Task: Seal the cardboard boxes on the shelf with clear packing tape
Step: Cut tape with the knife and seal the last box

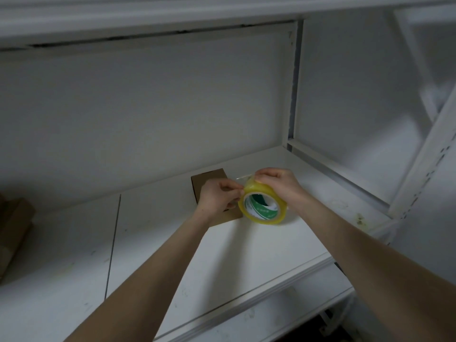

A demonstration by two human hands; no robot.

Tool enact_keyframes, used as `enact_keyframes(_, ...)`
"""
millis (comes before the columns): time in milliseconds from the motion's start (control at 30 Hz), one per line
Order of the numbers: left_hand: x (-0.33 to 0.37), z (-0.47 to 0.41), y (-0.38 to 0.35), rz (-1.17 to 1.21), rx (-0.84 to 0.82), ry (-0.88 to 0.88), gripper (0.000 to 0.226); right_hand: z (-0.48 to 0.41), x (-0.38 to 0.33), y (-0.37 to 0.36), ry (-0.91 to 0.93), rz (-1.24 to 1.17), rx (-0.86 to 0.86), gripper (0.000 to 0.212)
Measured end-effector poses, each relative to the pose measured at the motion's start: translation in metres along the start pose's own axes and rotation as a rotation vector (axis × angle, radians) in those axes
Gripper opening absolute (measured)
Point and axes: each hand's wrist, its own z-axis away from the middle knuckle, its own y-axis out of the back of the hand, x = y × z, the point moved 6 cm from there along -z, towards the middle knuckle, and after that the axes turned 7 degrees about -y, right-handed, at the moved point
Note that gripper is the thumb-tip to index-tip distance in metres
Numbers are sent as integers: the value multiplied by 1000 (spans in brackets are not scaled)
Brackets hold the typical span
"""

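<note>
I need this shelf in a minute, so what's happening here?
A person holds a clear tape roll in both hands over a small cardboard box on the white shelf. The right hand grips the roll from the top, while the left hand pinches at its edge, where a short strip appears peeled up. No tape shows on the box yet. More cardboard sits at the shelf's far left.

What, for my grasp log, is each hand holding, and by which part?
The right hand grips the tape roll by its upper rim; the left hand pinches its left edge.
</note>
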Motion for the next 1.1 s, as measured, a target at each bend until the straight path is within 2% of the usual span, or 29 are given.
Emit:
enact_keyframes(200, 1, -5, 1, -120, -220, 4, 16, 1, 0, -4, 19, 66, -58, 17)
enact_keyframes(333, -2, -2, 0, -207, -310, -35, 6, 1, 2, -8, 31, 91, -75, 16)
enact_keyframes(400, -3, 0, 0, -161, -272, -31, 8, 1, 1, -8, 36, 94, -62, 15)
enact_keyframes(500, -4, 1, 4, 29, -122, 7, 10, -1, -5, -5, 57, 72, -34, 20)
enact_keyframes(700, 1, -2, 2, 3, -75, 8, 3, 0, -7, -6, 71, 89, -44, 17)
enact_keyframes(833, 5, -7, 1, -190, -177, -31, 7, 1, -7, -8, 72, 128, -61, 15)
enact_keyframes(1000, 13, -6, -5, -527, -313, -160, 21, 0, -4, -12, 81, 143, -66, 17)
enact_keyframes(1100, 8, -2, -7, -493, -353, -91, 20, -2, -3, -13, 76, 185, -69, 15)
